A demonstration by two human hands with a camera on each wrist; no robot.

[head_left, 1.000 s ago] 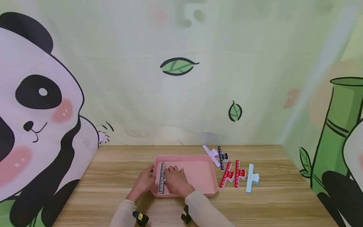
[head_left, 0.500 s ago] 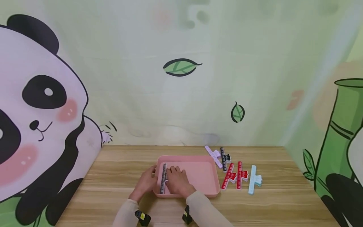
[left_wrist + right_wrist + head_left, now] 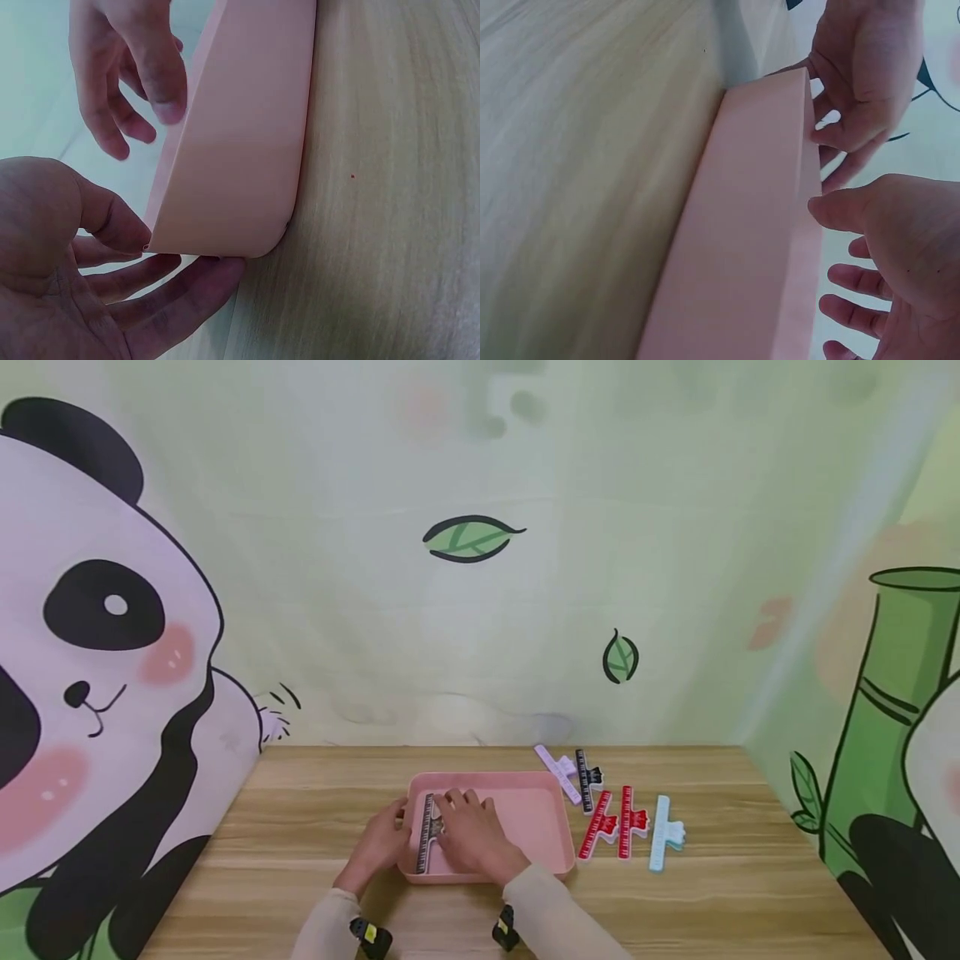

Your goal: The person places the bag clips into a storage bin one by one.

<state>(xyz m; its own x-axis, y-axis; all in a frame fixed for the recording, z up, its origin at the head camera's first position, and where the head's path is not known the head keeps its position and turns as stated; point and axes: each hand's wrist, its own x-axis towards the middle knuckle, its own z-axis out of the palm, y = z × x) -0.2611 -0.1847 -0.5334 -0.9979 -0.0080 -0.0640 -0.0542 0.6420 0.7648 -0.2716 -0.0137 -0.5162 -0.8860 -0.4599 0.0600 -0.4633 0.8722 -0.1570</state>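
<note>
A pink tray [image 3: 536, 822] lies on the wooden table. Inside it, along the left end, rests a black long-bar clip [image 3: 425, 835] printed with a piano keyboard. My left hand [image 3: 386, 837] holds the tray's left wall; in the left wrist view the thumb [image 3: 116, 221] is on the rim and the fingers lie against the outer side. Over the tray, just right of the clip, is my right hand [image 3: 474, 833], its fingers loosely bent. Nothing shows between those fingers in the right wrist view, where the thumb [image 3: 836, 208] overlaps the tray's rim.
Right of the tray lie more long-bar clips: a purple one [image 3: 557, 774], a black one [image 3: 583, 781], two red ones [image 3: 596, 825] and a light blue one [image 3: 660, 833]. A panda-printed cloth [image 3: 465, 635] hangs behind the table's back edge.
My right hand has drawn slightly up and away from the black clip, letting go of it and uncovering more of its handle. My left hand has stayed on the tray's wall.
</note>
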